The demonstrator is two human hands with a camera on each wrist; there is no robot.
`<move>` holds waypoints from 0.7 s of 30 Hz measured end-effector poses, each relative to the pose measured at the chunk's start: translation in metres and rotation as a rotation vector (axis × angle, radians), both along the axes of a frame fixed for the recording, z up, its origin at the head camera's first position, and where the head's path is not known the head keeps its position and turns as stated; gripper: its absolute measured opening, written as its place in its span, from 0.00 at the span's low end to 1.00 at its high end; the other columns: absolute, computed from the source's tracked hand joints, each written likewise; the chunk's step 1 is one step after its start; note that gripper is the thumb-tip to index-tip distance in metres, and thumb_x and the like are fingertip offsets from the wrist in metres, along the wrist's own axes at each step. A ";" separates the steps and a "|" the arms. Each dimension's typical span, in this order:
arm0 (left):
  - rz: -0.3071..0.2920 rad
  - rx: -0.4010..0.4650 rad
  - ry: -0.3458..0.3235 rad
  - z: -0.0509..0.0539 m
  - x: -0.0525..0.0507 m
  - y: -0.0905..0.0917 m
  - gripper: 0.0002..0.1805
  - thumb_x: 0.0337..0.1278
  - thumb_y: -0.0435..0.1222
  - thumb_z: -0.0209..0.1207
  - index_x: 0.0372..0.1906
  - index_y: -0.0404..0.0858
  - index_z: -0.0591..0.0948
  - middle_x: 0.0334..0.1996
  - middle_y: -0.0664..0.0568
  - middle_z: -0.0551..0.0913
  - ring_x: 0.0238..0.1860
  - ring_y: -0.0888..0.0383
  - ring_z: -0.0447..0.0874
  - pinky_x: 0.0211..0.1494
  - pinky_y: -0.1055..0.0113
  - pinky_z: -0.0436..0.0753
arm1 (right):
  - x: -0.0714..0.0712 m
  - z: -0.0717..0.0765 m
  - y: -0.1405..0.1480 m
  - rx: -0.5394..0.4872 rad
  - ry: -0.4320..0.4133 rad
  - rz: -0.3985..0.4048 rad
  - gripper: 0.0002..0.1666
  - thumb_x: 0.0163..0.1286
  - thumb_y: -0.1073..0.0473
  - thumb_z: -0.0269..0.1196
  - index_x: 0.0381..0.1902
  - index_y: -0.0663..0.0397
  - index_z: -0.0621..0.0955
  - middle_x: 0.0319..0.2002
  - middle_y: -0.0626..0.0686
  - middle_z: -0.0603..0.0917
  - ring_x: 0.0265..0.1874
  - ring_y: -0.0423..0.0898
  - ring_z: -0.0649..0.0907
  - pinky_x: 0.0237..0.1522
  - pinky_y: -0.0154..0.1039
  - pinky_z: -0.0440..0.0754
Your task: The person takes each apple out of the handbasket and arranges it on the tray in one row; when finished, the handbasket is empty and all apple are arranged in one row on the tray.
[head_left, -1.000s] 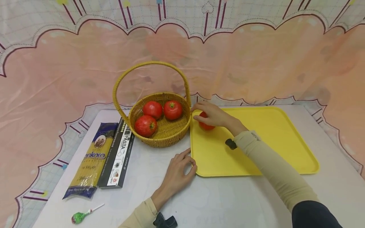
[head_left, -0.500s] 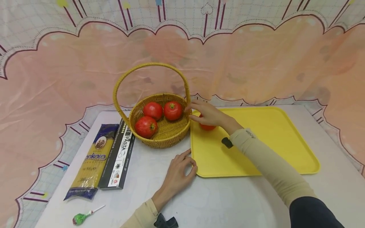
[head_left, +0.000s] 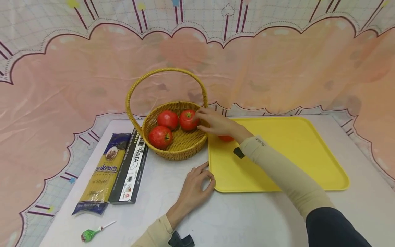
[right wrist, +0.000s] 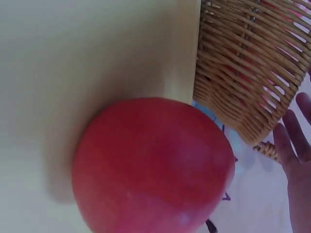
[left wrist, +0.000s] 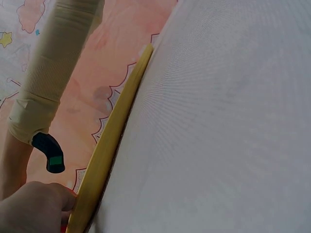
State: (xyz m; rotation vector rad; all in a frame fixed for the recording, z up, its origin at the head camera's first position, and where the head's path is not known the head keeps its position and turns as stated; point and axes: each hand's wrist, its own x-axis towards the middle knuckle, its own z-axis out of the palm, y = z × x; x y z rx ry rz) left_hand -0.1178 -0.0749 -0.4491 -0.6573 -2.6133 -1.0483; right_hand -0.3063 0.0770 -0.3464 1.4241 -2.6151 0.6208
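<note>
My right hand (head_left: 217, 121) reaches over the right rim of the woven basket (head_left: 185, 154), fingers extended, their tips at a red apple (head_left: 187, 120) inside. No grip on that apple shows. Two more apples, one at the back (head_left: 168, 119) and one in front (head_left: 160, 137), lie to its left. Under my right wrist another apple (head_left: 226, 138) sits on the yellow tray (head_left: 277, 154); the right wrist view shows this apple (right wrist: 153, 165) large, with my fingers (right wrist: 291, 145) beside the basket (right wrist: 252, 63). My left hand (head_left: 195, 185) holds the tray's near left corner between bent thumb and forefinger.
Left of the basket lie a black pasta box (head_left: 129, 175) and a bag of spaghetti (head_left: 103, 175). A green-wrapped lollipop (head_left: 89, 235) lies near the front left. The basket's tall handle (head_left: 168, 69) arches above it. A patterned cloth (head_left: 262, 68) hangs behind the table.
My right hand has moved left from above the apple on the tray to over the basket's rim and the apple there. My left hand keeps its place; the apples have not moved.
</note>
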 end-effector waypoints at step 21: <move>0.003 -0.010 -0.002 0.002 0.000 0.000 0.03 0.54 0.40 0.61 0.29 0.51 0.78 0.61 0.50 0.76 0.51 0.55 0.76 0.45 0.62 0.70 | -0.011 0.001 -0.022 0.083 -0.036 0.015 0.17 0.66 0.58 0.60 0.53 0.51 0.77 0.59 0.56 0.70 0.61 0.52 0.70 0.65 0.47 0.66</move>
